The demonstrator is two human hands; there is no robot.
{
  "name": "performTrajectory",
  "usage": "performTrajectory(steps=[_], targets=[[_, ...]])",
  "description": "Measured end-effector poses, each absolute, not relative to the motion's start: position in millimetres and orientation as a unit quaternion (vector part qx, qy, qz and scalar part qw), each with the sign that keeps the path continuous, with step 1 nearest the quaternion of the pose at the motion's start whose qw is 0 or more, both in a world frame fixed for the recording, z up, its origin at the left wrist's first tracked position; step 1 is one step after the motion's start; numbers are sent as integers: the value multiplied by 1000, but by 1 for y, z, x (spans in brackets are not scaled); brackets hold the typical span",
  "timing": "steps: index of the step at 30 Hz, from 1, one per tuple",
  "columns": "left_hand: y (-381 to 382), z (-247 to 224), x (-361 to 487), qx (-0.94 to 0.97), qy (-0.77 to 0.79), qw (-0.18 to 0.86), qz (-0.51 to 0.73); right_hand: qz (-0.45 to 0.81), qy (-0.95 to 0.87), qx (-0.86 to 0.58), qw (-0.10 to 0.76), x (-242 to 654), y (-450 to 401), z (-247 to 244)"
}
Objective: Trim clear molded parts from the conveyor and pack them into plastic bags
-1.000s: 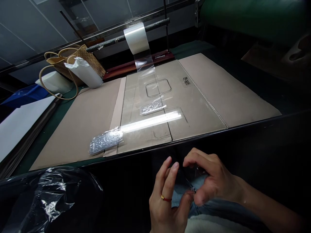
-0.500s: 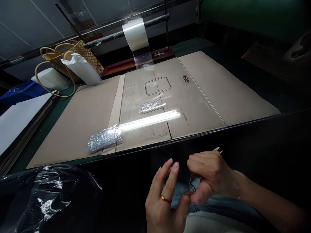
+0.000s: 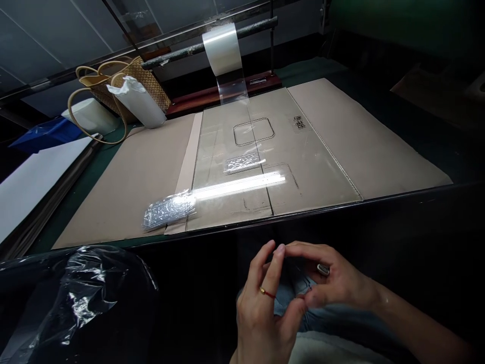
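The right grip (image 3: 341,283) holds a small grey object (image 3: 323,269).

The right hand (image 3: 337,283) curls over a small metal piece (image 3: 323,269), hiding all but one end, so its kind is unclear. Whatever sits where the thumbs meet is too small to tell. The left hand (image 3: 261,313) has its wrist cut off by the bottom edge, and both hands cover part of the jeans (image 3: 285,299). The left edge crops the black plastic (image 3: 83,303) and the white paper (image 3: 30,187). A white roll (image 3: 142,105) hides part of the straw bag (image 3: 156,86).
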State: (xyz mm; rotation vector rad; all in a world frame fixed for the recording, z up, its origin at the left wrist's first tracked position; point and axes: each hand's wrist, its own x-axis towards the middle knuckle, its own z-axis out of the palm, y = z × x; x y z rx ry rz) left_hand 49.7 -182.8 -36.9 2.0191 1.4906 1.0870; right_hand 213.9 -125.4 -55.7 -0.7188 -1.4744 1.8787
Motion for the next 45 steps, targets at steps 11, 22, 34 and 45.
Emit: performTrajectory(steps=[11,22,34,45], targets=[[-41,6,-12,735,602,-3,311,733,-397,-241,497,248,-105,-57],[57,-2,-5,874,473,-55,94,736,-342,-278,514,265,-103,-57],[-10,-1,-3,903,346,-227,117,709,-401,-290,502,273,-107,-46],[-97,-22,-11,879,353,-222,230,792,-407,-165,424,239,-104,-11]])
